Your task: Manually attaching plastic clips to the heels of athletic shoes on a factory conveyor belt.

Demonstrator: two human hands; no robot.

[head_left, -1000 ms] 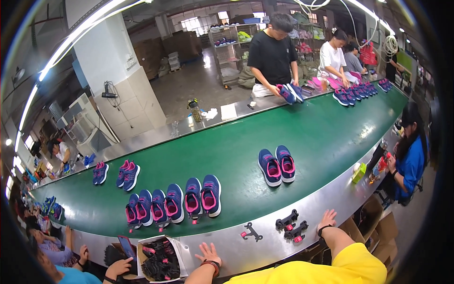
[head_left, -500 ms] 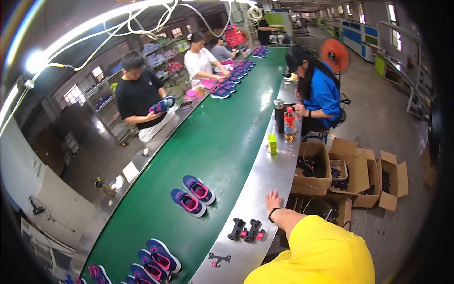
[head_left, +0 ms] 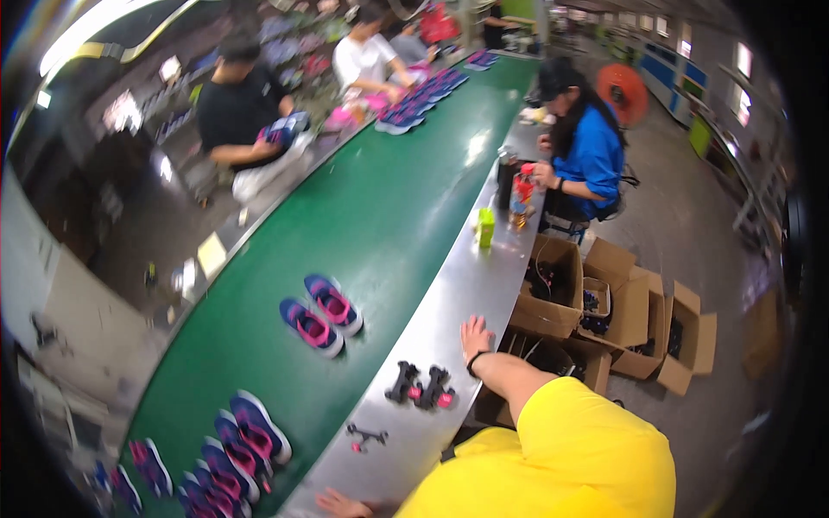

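Note:
My right hand (head_left: 475,338) rests on the bare metal ledge beside the green belt, fingers spread and nothing in them; a black band circles that wrist. At the lower edge my left hand (head_left: 344,503) shows partly, fingers stretched out over the same ledge, holding nothing I can see. Between the hands lie black plastic shoe hangers with pinkish-red tags: two bunches (head_left: 419,386) side by side and a single hanger (head_left: 367,436) nearer my left hand. A pair of navy and pink sneakers (head_left: 309,328) sits on the belt, and several more sneakers (head_left: 257,425) line up closer to me.
Up the ledge stand a green carton (head_left: 484,228), a red-capped drink bottle (head_left: 522,197) and a dark flask (head_left: 506,177). Open cardboard boxes (head_left: 548,298) crowd the floor at right. A person in blue (head_left: 591,155) sits beyond; others work across the belt (head_left: 380,216).
My view has tilted down and turned right, so things sit higher and further left in it. My left hand has come into sight at the lower edge; my right stays on the ledge.

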